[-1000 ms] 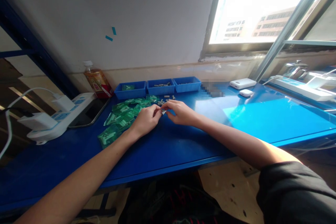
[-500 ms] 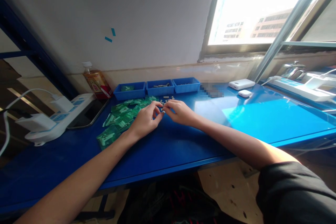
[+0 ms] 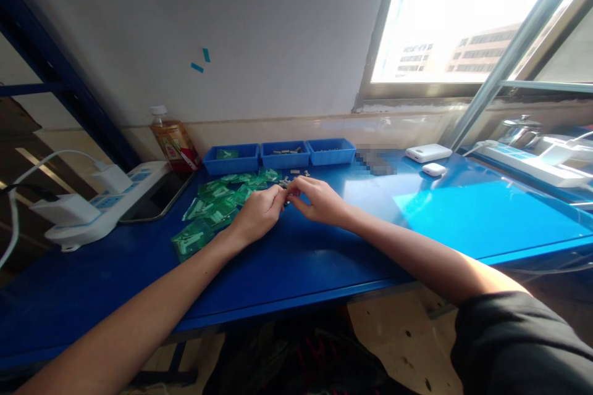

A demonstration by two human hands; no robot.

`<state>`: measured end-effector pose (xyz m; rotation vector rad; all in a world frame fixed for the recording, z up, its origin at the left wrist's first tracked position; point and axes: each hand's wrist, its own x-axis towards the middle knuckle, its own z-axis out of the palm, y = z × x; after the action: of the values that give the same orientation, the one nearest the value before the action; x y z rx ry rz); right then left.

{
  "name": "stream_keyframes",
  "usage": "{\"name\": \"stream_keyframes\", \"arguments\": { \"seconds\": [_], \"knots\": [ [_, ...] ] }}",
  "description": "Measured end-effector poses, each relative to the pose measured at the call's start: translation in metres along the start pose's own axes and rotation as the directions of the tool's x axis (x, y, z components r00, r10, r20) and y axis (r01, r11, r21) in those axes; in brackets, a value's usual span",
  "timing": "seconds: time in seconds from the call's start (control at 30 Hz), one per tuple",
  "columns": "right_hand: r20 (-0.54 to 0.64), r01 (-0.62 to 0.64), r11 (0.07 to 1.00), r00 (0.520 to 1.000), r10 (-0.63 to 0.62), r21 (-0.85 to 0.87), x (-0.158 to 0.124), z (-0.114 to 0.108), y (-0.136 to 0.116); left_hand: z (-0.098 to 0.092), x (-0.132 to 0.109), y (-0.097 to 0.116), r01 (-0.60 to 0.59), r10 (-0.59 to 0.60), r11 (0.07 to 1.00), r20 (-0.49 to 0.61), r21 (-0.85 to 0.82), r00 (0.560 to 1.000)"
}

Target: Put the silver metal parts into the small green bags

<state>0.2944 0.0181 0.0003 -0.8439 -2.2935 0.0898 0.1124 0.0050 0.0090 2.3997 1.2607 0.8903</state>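
Observation:
My left hand (image 3: 260, 213) and my right hand (image 3: 319, 199) meet over the blue table, their fingertips pinched together. Between them is some small metallic piece, mostly hidden by the fingers and too small to name. Just beyond the fingertips lie a few loose small metal parts (image 3: 295, 171). Beside my left hand spreads a pile of green plastic packets (image 3: 214, 202) with pale strips inside. Behind the hands stand three blue bins in a row: the left bin (image 3: 231, 166) holds a green packet, the middle bin (image 3: 283, 160) short metal cylinders, the right bin (image 3: 332, 156) small parts.
On the left are a white power strip (image 3: 106, 210) with plugs, a dark phone (image 3: 155, 200) and a bottle (image 3: 172, 142). At the right lie a white power bank (image 3: 428, 152), a small white case (image 3: 434, 170) and another power strip (image 3: 532, 163). The table's front edge (image 3: 296, 297) runs below my forearms.
The fingers of my left hand have closed from a curved, parted shape into a tighter pinch against my right fingertips. The view has shifted slightly; the bins and packets have stayed put.

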Motion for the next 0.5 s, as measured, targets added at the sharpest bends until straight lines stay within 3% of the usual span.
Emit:
{"name": "stream_keyframes", "arguments": {
  "seconds": [0.13,0.23,0.27,0.37,0.43,0.5],
  "knots": [
    [-0.028,-0.012,0.994,1.000,0.009,-0.108,0.004,-0.009,0.000,0.002,0.001,-0.004,0.002,-0.002,1.000,0.035,-0.026,0.999],
    [-0.157,-0.069,0.965,0.987,0.030,-0.254,0.018,-0.032,0.008,0.008,0.005,-0.015,0.036,-0.036,0.999,-0.014,0.012,0.999],
    [-0.229,-0.141,0.942,0.971,0.071,-0.305,0.024,-0.042,0.014,0.010,0.007,-0.020,0.055,-0.053,0.998,-0.042,0.044,0.998],
    [-0.420,-0.461,0.788,0.861,0.287,-0.408,0.035,-0.064,0.040,0.017,0.016,-0.032,0.130,-0.116,0.977,-0.095,0.169,0.989],
    [-0.398,-0.580,0.677,0.811,0.428,-0.453,0.033,-0.070,0.058,0.020,0.022,-0.036,0.168,-0.150,0.951,-0.085,0.261,0.985],
    [-0.301,-0.604,0.632,0.794,0.527,-0.486,0.023,-0.069,0.071,0.020,0.026,-0.037,0.174,-0.168,0.923,-0.047,0.342,0.985]
  ]
}}
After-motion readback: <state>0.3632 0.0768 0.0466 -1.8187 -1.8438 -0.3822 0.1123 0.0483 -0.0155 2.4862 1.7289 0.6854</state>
